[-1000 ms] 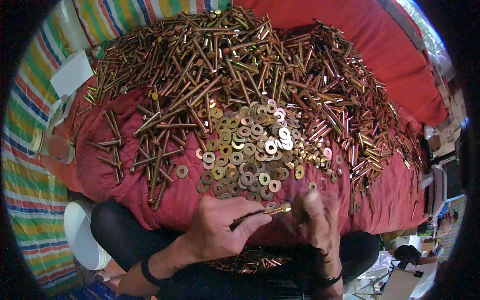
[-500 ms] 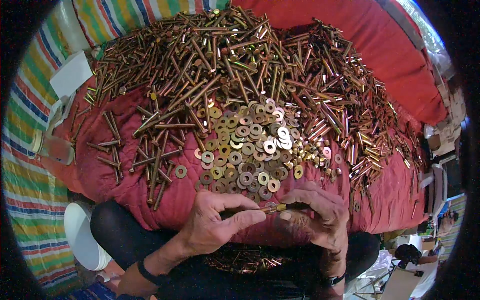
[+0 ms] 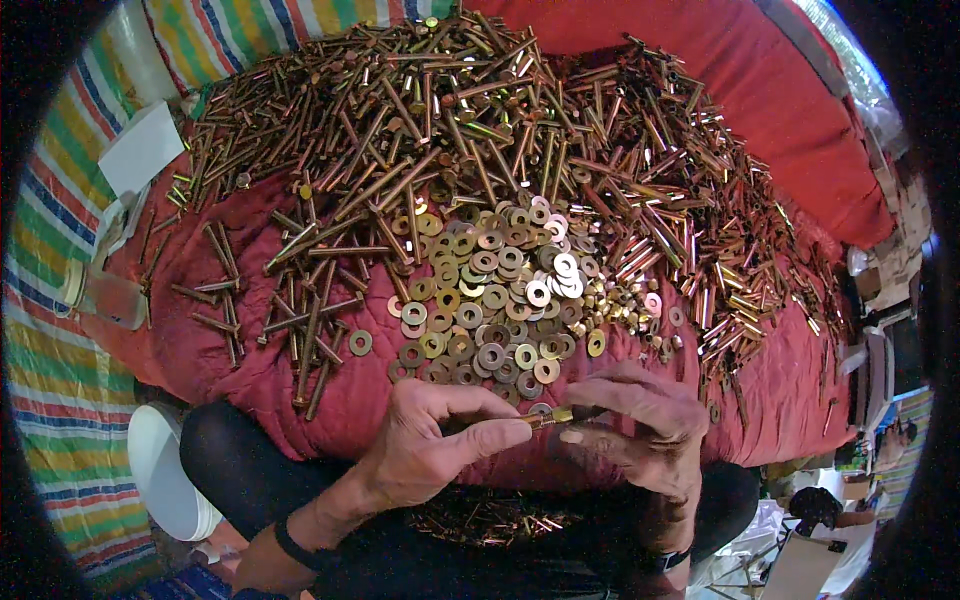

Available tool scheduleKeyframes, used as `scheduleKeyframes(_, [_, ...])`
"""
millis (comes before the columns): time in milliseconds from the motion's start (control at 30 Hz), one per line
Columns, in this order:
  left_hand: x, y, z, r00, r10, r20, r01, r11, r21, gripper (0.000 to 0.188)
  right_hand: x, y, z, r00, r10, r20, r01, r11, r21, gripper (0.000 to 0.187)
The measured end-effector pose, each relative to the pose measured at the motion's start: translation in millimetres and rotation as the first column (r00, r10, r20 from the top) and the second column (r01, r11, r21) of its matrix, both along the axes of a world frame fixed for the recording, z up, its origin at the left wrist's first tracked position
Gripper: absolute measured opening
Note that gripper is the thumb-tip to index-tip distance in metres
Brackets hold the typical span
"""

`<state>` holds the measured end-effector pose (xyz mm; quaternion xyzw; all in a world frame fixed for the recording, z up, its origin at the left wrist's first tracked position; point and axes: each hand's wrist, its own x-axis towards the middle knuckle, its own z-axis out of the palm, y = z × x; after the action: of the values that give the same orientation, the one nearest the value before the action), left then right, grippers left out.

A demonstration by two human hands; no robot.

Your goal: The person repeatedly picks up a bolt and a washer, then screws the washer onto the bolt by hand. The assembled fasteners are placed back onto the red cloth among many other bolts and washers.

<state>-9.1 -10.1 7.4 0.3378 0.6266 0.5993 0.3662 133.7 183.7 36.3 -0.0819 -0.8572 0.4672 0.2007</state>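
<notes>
My left hand pinches a brass-coloured bolt between thumb and fingers, its threaded end pointing right. On that end sits a small gold-coloured nut. My right hand is at the nut, its fingers curled above and its thumb lower, with a gap between them. The fingertips are partly blurred, and whether they touch the nut is hard to see. Just beyond my hands lies a pile of flat washers, and a cluster of loose nuts sits to its right.
A large heap of bolts covers the far part of the red padded cloth. More bolts are scattered at left. Between my legs is another mass of metal pieces. A white bucket and a clear jar stand left.
My right hand has shifted slightly right, and its fingers have moved around the nut. My left hand stays in place with the bolt.
</notes>
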Motion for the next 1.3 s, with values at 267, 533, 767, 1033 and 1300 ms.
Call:
scheduleKeyframes(267, [1,0,1,1.000,-0.020,0.006,0.020,0.999,-0.032,0.020,7,2,2,0.962,0.082,0.261,-0.070,0.996,-0.056,0.029])
scheduleKeyframes(533, [0,-1,-1,0.994,-0.030,0.101,0.032,0.999,-0.021,0.019,-1,2,4,0.988,0.134,0.081,-0.145,0.978,0.151,0.035])
scheduleKeyframes(767, [0,-1,2,0.977,-0.007,0.214,0.018,0.999,-0.050,0.021,2,-3,6,0.994,0.090,0.070,-0.097,0.989,0.113,0.033])
scheduleKeyframes(1033, [-3,-3,4,0.973,-0.053,0.224,0.071,0.995,-0.073,0.016,-1,-13,-1,0.999,-0.043,0.008,0.043,0.999,-0.020,0.032])
scheduleKeyframes(1300, [-8,-3,15,0.976,-0.149,0.161,0.176,0.970,-0.168,0.021,-8,-7,5,0.985,0.174,-0.006,-0.173,0.985,0.017,0.022])
